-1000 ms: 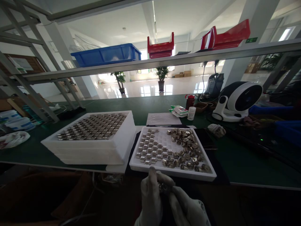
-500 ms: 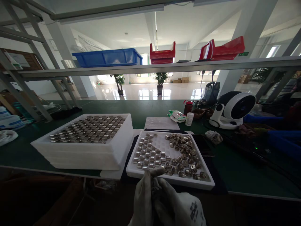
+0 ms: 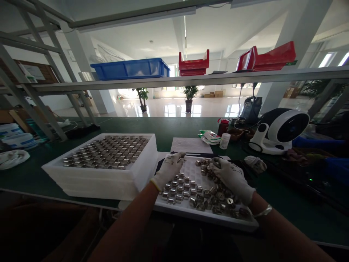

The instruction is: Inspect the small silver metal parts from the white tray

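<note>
A white foam tray (image 3: 203, 217) holds short, shiny metal cylinders (image 3: 180, 189), set in rows on its left and heaped loose on its right. At the far left corner of the tray is my left hand (image 3: 171, 166), in a whitish glove, its fingers pinched on what looks like a small metal cylinder, mostly hidden. My right hand (image 3: 231, 178), gloved too, reaches over the loose heap (image 3: 215, 196). Its bent fingers press together among the cylinders at the heap's far end; what they grip is hidden.
To the left stands a stack of white foam trays (image 3: 100, 185), its top one filled with cylinders in rows. A white sheet (image 3: 191, 145), a white bottle (image 3: 224, 141), a cloth (image 3: 255, 164) and a fan (image 3: 280, 131) lie beyond and right. A shelf (image 3: 174, 83) crosses above with bins.
Both hands were together at the tray's near edge around something metallic. They have parted and moved forward, left to the tray's far left, right to the loose heap. The view shifted slightly.
</note>
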The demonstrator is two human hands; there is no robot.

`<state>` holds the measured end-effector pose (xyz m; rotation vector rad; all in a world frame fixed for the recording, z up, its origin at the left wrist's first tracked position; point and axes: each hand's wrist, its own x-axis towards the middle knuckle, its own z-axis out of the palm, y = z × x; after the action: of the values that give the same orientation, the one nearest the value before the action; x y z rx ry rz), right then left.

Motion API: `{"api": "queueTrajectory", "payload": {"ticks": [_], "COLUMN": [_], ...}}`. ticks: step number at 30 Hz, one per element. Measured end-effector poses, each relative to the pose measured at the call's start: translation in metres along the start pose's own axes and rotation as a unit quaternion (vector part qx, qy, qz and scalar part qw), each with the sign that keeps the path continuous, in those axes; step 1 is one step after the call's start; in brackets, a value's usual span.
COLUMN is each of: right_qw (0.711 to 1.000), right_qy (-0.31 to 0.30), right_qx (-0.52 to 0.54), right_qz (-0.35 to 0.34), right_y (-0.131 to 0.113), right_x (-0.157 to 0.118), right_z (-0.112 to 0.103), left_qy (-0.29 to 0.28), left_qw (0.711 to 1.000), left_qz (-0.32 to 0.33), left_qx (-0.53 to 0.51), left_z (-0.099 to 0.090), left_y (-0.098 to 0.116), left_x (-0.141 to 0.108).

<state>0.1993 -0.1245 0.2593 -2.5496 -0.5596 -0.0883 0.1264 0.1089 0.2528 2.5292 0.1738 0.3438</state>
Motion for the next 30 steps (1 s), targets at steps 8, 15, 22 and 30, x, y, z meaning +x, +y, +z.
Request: {"api": "queueTrajectory", "payload": {"ticks": [8, 15, 22, 30], "right_qw": [0.993, 0.958, 0.914, 0.931], "right_qy": [0.022, 0.081, 0.093, -0.044], "right_qx": [0.113, 0.268, 0.393, 0.342], "right_qz": [0.037, 0.056, 0.024, -0.118], "right_y": [0.014, 0.028, 0.016, -0.008], "right_x": [-0.073, -0.136, -0.147, -0.173], "right_z": [0.010, 0.028, 0.044, 0.046], "left_qy": [-0.138, -0.087, -0.106, -0.124], "left_qw": [0.962, 0.992, 0.938, 0.805], "left_qz": [0.024, 0.027, 0.016, -0.123], "left_qx": [0.233, 0.091, -0.329, -0.567], "left_z": [0.052, 0.035, 0.007, 0.051], "left_y": [0.010, 0.013, 0.044, 0.059], "left_x": [0.056, 0.054, -0.031, -0.174]}}
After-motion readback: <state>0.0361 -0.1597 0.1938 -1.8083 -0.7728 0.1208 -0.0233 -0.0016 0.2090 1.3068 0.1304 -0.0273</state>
